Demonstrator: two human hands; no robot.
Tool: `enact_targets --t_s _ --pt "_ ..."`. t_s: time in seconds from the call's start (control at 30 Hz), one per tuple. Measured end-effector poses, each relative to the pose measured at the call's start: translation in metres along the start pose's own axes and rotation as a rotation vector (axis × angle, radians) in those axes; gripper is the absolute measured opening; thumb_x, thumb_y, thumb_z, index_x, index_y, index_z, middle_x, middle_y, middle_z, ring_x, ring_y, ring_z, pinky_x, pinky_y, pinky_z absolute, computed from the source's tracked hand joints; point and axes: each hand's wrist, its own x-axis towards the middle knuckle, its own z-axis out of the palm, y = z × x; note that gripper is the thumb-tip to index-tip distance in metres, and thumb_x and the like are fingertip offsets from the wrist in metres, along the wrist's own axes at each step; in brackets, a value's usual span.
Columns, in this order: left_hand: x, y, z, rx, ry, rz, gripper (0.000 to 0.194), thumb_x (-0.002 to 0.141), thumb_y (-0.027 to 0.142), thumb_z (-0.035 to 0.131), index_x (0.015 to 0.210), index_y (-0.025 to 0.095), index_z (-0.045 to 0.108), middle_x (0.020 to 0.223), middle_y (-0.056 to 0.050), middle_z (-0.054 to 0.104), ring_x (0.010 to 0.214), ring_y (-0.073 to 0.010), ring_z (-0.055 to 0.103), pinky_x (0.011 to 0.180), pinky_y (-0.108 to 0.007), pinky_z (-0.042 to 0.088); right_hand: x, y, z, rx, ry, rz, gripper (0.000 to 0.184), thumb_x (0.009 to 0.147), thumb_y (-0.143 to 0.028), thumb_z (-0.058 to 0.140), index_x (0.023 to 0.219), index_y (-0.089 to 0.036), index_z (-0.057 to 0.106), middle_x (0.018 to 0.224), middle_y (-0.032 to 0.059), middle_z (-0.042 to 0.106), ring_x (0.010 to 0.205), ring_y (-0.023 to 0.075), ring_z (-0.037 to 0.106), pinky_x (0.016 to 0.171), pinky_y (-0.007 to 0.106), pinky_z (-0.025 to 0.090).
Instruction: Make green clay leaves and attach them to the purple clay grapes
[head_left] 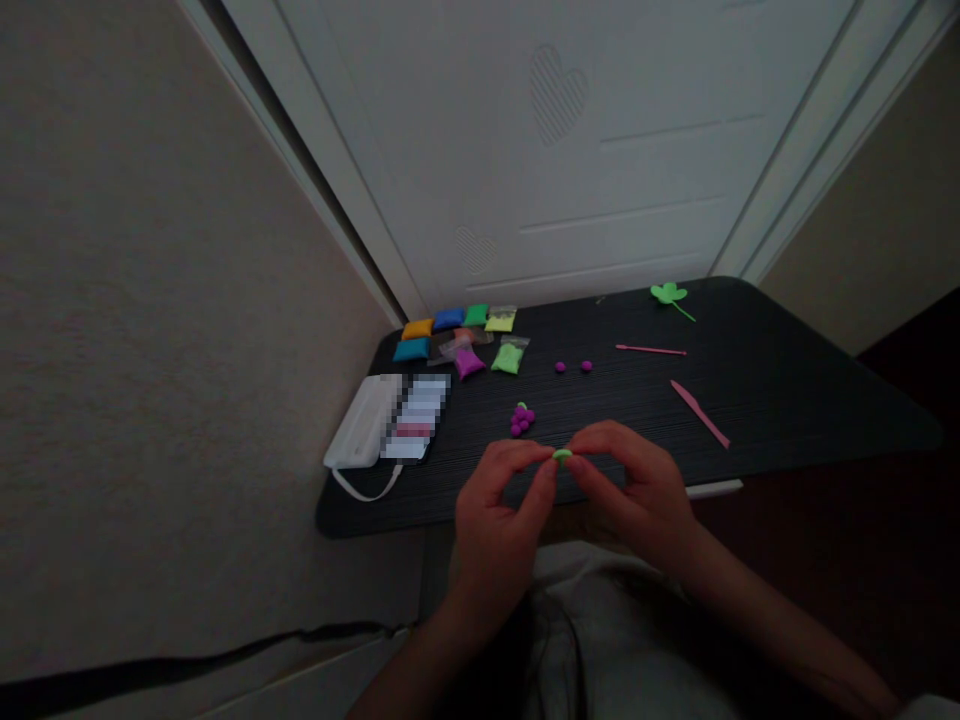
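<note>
Between both hands, at the near edge of the table, is a small light green piece of modelling clay [562,455]. My left hand [504,505] pinches its left side between thumb and forefinger. On the other side, the thumb and forefinger of my right hand [637,485] also grip it. Just beyond my left hand lies a bunch of purple clay balls [523,420] shaped like grapes, with a bit of green on top. Two loose purple clay balls [574,367] rest farther back on the dark table [600,400].
Several bags of coloured clay [450,320] lie at the back left. A phone [420,418] and a white case-like device [365,420] with a white cable sit at the left. Two pink modelling tools [701,412] and a green clay leaf shape [669,293] are at the right.
</note>
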Motion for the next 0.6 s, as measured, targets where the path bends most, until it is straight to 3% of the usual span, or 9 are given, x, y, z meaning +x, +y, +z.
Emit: enact_targets --t_s 0.33,0.6 --pt "-0.0008 -0.0044 0.0019 0.044 0.011 0.084 0.012 0.075 0.013 0.058 0.085 0.021 0.06 0.084 -0.001 0.06 0.083 -0.0147 0.056 0.078 -0.029 0.044 -0.0022 0.0026 0.0002 -0.051 -0.006 -0.023 0.007 0.079 -0.02 0.056 0.085 -0.02 0.059 0.079 0.0023 0.064 0.076 0.0151 0.059 0.07 0.029 0.047" --pt "-0.0026 -0.0063 0.0023 0.035 0.023 0.065 0.014 0.075 0.014 0.058 0.087 0.02 0.06 0.085 -0.002 0.06 0.084 -0.0157 0.056 0.078 -0.03 0.045 -0.0033 0.0047 0.0002 -0.083 -0.034 -0.051 0.008 0.08 -0.022 0.055 0.086 -0.021 0.06 0.08 0.0027 0.064 0.076 0.0154 0.059 0.071 0.03 0.047"
